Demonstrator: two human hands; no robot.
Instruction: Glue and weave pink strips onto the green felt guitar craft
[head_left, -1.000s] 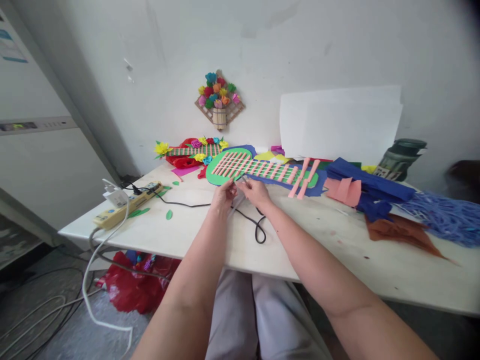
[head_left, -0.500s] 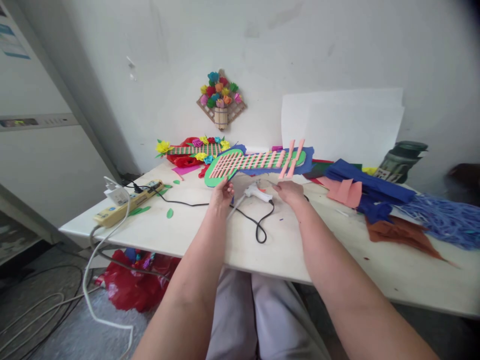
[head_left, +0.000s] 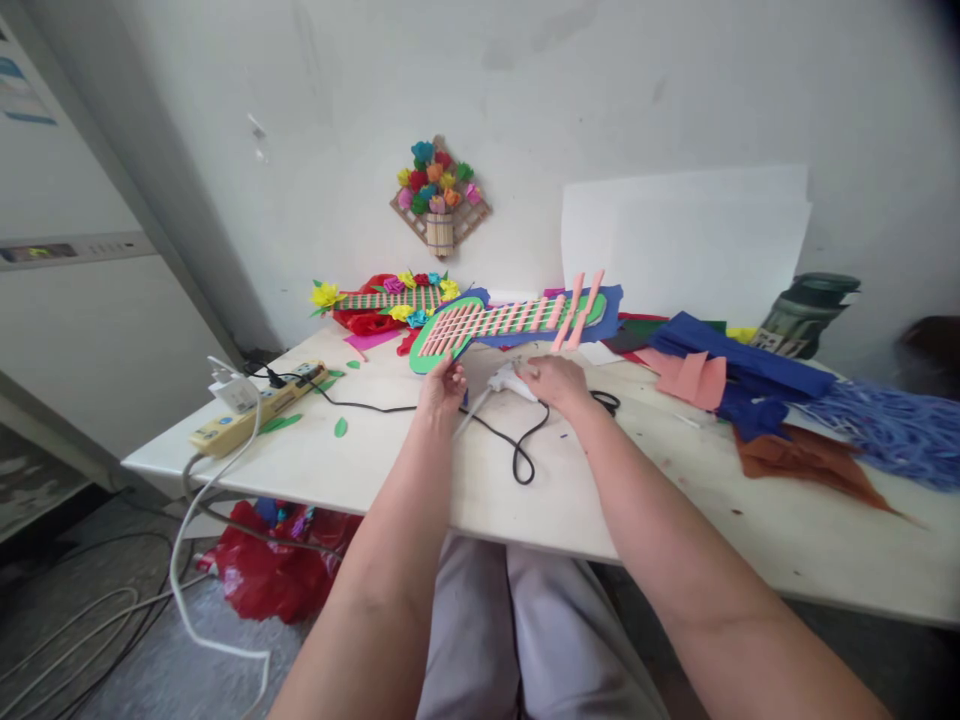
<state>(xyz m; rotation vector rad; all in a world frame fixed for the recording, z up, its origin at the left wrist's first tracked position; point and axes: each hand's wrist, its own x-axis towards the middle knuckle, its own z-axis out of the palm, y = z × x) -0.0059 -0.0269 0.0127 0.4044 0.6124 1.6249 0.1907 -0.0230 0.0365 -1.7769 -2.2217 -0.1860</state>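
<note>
My left hand (head_left: 442, 385) pinches the green rounded end of a woven paper craft (head_left: 510, 320) made of green, blue and pink strips, and holds it lifted off the table, tilted up to the right. My right hand (head_left: 555, 385) lies over a white glue gun (head_left: 508, 381) on the table, fingers curled round its body. The glue gun's black cord (head_left: 517, 455) loops toward the table's front edge.
A yellow power strip (head_left: 255, 408) with plugs sits at the table's left end. A second woven piece with paper flowers (head_left: 390, 298) lies at the back. Blue, pink and brown paper scraps (head_left: 750, 390) and a dark jar (head_left: 806, 315) crowd the right. White sheets (head_left: 682, 245) lean on the wall.
The woven craft lay flat under both hands; my left hand has lifted it off the table. My right hand let go of it and moved down onto the glue gun.
</note>
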